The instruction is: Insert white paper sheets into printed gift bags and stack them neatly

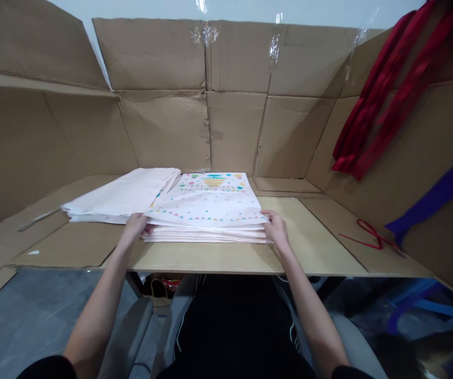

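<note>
A white printed sheet (210, 202) with a coloured border and "HAPPY BIRTHDAY" lettering lies on top of a stack of white sheets (206, 235). My left hand (136, 225) pinches the sheet's near left corner. At the near right corner, my right hand (276, 227) closes its fingers on the same sheet's edge. The near edge is lifted slightly off the stack, with a soft fold across the middle. Touching the stack on the left is a second pile of plain white sheets (121, 195). Whether the sheets are paper or cloth, I cannot tell.
Cardboard walls (163, 126) enclose the wooden tabletop (309, 237) at the back and sides. Red strips (368, 116) hang at the right, above a blue-purple strip (440, 189). A thin red ribbon (368, 237) lies on the right side. The table's front edge is near my lap.
</note>
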### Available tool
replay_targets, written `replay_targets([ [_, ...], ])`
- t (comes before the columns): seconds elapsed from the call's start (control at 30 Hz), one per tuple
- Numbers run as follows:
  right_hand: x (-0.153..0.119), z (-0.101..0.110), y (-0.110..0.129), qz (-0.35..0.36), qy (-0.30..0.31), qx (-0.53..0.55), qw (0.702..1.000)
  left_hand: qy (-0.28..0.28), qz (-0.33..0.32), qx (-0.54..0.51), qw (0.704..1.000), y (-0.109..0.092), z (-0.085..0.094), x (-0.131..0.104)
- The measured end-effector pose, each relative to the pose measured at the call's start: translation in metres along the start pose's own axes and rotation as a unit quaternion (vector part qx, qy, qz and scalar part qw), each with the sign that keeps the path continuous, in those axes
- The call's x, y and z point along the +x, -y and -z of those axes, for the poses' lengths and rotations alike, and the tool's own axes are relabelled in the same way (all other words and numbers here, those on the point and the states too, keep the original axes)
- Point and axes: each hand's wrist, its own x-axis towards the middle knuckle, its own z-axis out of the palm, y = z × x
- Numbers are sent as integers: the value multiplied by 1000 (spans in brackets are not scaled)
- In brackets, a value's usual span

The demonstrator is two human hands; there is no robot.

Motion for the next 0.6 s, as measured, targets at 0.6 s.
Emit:
replay_targets([
  [0.6,1,-9,-3,8,-12,-6,1000,-134,-142,183,964,15,2,2],
])
